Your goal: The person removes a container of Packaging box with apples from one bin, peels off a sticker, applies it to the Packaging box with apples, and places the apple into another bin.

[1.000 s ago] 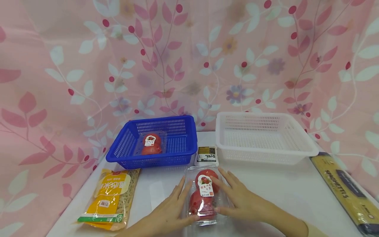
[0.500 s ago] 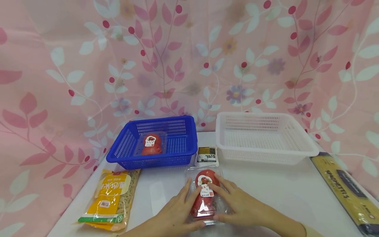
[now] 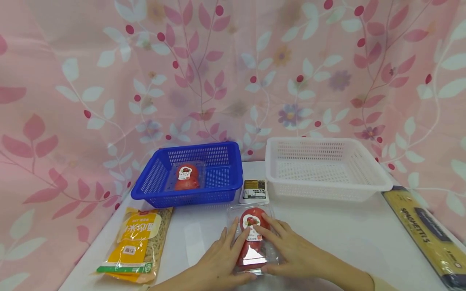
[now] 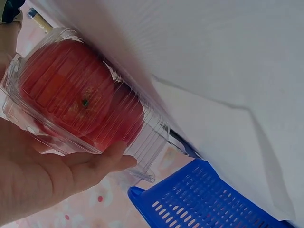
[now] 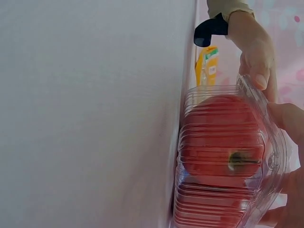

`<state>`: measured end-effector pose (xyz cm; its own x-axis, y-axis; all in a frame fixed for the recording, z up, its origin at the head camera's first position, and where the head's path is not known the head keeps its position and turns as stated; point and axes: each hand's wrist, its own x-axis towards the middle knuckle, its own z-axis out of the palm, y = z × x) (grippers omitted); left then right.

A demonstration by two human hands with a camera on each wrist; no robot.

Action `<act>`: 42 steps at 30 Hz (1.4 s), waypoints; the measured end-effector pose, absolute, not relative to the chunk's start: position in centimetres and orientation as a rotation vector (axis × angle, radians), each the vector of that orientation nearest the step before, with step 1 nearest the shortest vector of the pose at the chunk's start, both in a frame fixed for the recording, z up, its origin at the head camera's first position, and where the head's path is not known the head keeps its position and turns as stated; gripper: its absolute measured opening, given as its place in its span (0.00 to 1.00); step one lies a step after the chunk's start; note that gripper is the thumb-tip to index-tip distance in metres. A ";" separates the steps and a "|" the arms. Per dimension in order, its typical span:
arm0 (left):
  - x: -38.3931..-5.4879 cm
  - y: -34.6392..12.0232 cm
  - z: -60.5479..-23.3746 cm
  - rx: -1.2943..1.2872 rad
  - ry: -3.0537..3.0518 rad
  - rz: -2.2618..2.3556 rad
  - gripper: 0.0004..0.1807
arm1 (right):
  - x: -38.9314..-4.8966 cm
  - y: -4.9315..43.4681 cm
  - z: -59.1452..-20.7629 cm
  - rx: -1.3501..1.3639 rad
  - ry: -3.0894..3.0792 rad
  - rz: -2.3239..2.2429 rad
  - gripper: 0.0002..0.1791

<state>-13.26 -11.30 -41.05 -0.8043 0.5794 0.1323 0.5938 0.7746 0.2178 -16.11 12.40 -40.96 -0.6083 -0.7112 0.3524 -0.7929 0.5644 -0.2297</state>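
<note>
A clear plastic clamshell box point(image 3: 251, 207) lies flat on the white table, with red apples point(image 3: 249, 253) inside and a white label on its lid. My left hand point(image 3: 223, 260) rests on the box's left side, its extended fingers reaching over the lid to the label. From the opposite side, my right hand point(image 3: 296, 250) lays spread fingers on the lid, thumb near the front edge. The left wrist view shows the left hand point(image 4: 61, 175) against the lid edge. In the right wrist view, the right hand point(image 5: 290, 142) touches the lid; some fingertips are hidden.
Behind the box stand a blue basket point(image 3: 222, 194) holding a similar apple box point(image 3: 186, 178) and a white basket point(image 3: 320, 188). Between them sits a small labelled white pack point(image 3: 254, 190). A yellow food bag point(image 3: 134, 246) lies left, a spaghetti pack point(image 3: 424, 234) right.
Both hands have slid inward from the sides of the clamshell box onto its lid, their fingertips now close together over the label. The box has hardly moved.
</note>
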 end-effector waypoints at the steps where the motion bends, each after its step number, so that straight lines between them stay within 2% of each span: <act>1: -13.2 -11.3 -41.0 -0.961 -2.907 -0.389 0.53 | -16.1 12.4 -41.0 1.261 -2.574 0.542 0.47; 42: -13.4 -11.3 -40.1 -0.866 -2.980 -0.626 0.52 | -16.3 11.8 -41.0 1.278 -2.478 0.563 0.51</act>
